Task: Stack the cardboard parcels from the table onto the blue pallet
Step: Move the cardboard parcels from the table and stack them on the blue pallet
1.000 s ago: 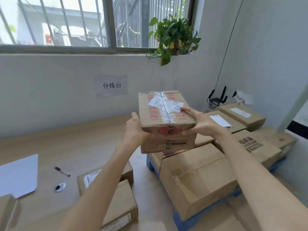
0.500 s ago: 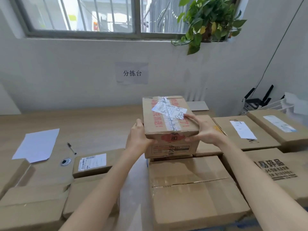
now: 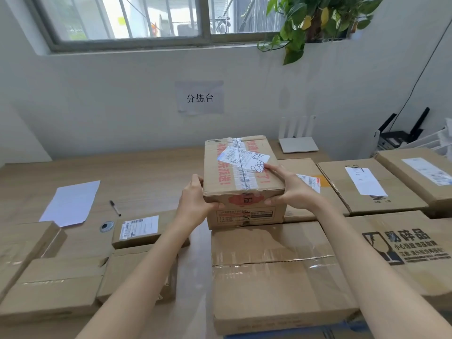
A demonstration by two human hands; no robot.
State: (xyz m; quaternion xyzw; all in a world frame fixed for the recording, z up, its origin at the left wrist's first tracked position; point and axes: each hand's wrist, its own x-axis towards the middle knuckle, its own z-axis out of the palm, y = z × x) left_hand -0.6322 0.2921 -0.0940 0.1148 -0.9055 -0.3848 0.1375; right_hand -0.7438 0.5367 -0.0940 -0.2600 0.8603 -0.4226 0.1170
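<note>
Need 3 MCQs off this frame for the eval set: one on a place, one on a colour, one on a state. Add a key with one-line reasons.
1. Where is the pen?
A) on the window ledge
B) on the table, beside the white sheet
C) on the floor

2. What colour is the lettering on top of the taped parcel?
A) green
B) blue
C) red

3. How is the taped parcel held?
A) the left hand and the right hand grip opposite sides
B) one hand alone
C) nobody touches it

Key:
1 B, the pen lies on the wood just right of the sheet.
2 C, red characters run along both sides of the clear tape.
3 A, fingers curl round both near corners.
</note>
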